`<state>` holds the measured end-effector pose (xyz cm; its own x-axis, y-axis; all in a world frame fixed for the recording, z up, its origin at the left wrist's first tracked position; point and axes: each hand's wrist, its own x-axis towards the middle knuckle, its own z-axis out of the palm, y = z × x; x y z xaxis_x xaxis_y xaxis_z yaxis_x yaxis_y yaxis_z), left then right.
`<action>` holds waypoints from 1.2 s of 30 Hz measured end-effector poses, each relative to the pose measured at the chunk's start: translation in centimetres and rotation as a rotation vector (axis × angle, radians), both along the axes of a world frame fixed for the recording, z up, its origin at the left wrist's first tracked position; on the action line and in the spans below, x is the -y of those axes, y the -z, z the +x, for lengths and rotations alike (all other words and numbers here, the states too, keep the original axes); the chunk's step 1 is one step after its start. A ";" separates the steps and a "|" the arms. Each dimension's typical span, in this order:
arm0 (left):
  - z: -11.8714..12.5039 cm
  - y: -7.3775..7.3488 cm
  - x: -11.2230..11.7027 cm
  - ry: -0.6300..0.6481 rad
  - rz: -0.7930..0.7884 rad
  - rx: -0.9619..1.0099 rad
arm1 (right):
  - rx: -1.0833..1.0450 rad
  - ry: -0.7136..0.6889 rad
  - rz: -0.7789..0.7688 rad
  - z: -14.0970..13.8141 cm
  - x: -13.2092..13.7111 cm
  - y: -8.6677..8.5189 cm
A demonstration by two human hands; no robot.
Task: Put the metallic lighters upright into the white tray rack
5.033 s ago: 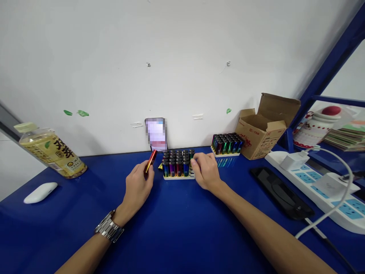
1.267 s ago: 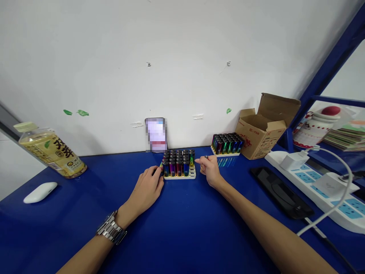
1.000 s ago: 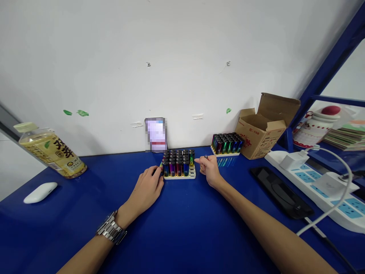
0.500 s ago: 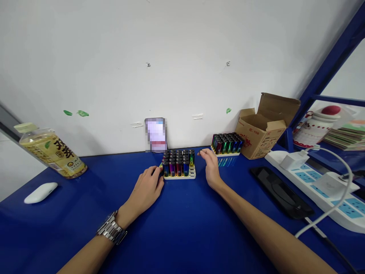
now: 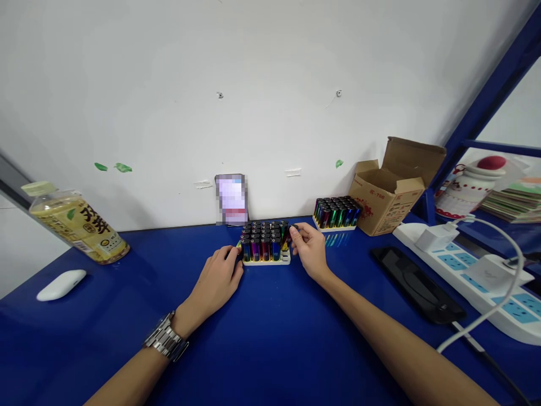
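Observation:
A white slotted tray (image 5: 266, 262) holds several rows of upright, shiny metallic lighters (image 5: 265, 248) with black tops. Bare slots show at its front right corner. My left hand (image 5: 220, 273), a steel watch on its wrist, is closed against the tray's left end; a dark patch by the fingertips is too small to make out. At the right end, my right hand (image 5: 307, 248) pinches a dark reddish lighter (image 5: 287, 238) by its top. That lighter leans slightly over the right column, behind the bare slots; its lower end is partly hidden.
A second tray of lighters (image 5: 337, 213) stands by the wall, beside an open cardboard box (image 5: 386, 197). At right lie a black phone (image 5: 416, 285) and a power strip (image 5: 456, 265) with cables. A propped phone (image 5: 231, 200), tea bottle (image 5: 78, 223) and white case (image 5: 61, 285) are also around.
My right hand has moved left to the tray, bringing the reddish lighter over its right column. My left hand has stayed at the tray's left end.

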<state>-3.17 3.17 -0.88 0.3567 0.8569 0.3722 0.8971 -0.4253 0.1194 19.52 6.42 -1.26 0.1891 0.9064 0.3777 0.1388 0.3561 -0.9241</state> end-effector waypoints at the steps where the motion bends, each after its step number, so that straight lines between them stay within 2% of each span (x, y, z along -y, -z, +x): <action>1: 0.0 -0.1 0.0 -0.005 -0.007 0.005 | 0.035 0.011 0.007 0.1 0.0 0.0; 9: 0.3 -0.8 0.3 -0.200 -0.011 -0.017 | 0.641 0.207 0.172 0.6 0.5 -1.0; 12: 0.2 -0.7 0.3 -0.227 0.006 0.006 | 0.759 0.257 0.157 0.4 1.0 -1.2; 14: 0.1 -0.7 0.2 -0.237 0.009 -0.023 | 0.720 0.278 0.144 0.3 1.3 -1.3; 16: -0.1 -0.8 0.1 -0.245 0.026 -0.027 | 0.641 0.282 0.201 0.2 1.5 -1.3; 19: -0.1 -1.4 0.1 -0.238 0.160 0.119 | 0.580 0.249 0.446 0.0 1.7 -1.4; 22: 0.4 -1.9 0.6 -0.167 0.368 0.321 | 0.564 0.116 0.682 -0.6 2.2 -1.7; 24: 1.1 -2.0 1.3 -0.048 0.480 0.363 | 0.534 -0.014 0.728 -1.2 2.7 -1.9; 27: 2.1 -1.8 2.4 0.245 0.561 0.283 | 0.465 -0.163 0.663 -2.3 3.6 -2.2; 30: 2.8 -1.7 3.2 0.472 0.511 0.204 | 0.385 -0.196 0.590 -3.0 4.2 -2.3; 31: 2.9 -1.6 3.3 0.493 0.481 0.204 | 0.353 -0.188 0.571 -3.2 4.3 -2.3; 33: 2.8 -1.6 3.3 0.453 0.429 0.247 | 0.257 -0.135 0.523 -3.1 4.1 -2.2; 36: 2.2 -1.7 2.7 0.273 0.350 0.346 | 0.032 0.015 0.404 -2.2 2.9 -1.8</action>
<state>-0.96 0.49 0.78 0.3545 0.5552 0.7524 0.6828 -0.7034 0.1973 17.31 3.56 0.50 0.1838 0.6810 0.7089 0.1730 0.6875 -0.7053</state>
